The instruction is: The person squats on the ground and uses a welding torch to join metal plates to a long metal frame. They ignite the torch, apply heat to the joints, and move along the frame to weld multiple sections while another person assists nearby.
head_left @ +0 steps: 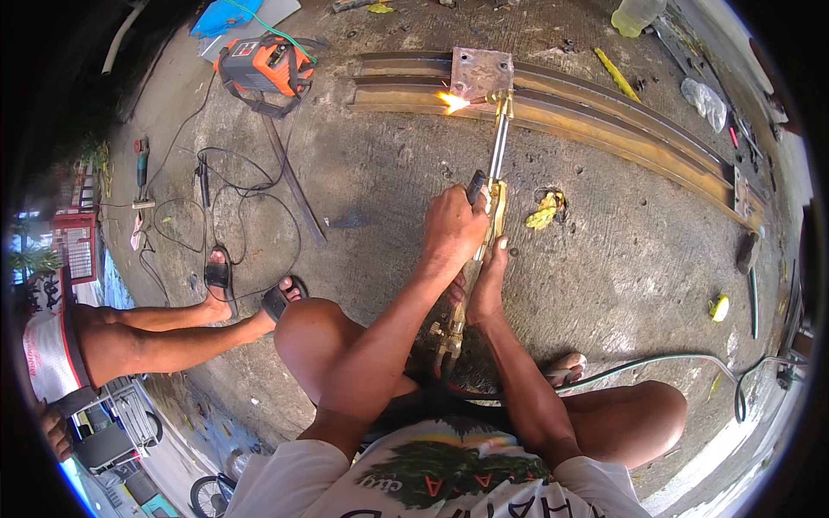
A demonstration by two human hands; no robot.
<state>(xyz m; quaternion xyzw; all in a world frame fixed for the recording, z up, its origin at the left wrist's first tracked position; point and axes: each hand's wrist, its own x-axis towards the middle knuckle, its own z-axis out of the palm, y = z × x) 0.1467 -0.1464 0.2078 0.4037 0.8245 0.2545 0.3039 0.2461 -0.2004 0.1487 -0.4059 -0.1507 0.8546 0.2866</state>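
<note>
Evidently both hands were on one tool: the left grip [456, 226] was clenched around the front of the brass torch [496, 204], and the right grip [487, 283] was wrapped around its handle just behind, with its fingers partly hidden. From the left grip the torch's straight tubes ran forward to a bent tip, where an orange flame [454, 103] pointed leftward, just beside the lower left corner of a rusty metal plate [480, 72]. That plate lay well ahead of both grips, on top of long brown steel beams [596, 141] that stretched across the concrete floor [371, 259].

Near the right grip, to its right and slightly ahead, lay a yellow leaf [543, 212]. Farther right and behind it, a green hose [665, 360] curved away over the floor. Well to the left of the left grip, and ahead, stood an orange-and-black machine [266, 67]; another person's sandalled feet [218, 274] rested leftward and slightly behind.
</note>
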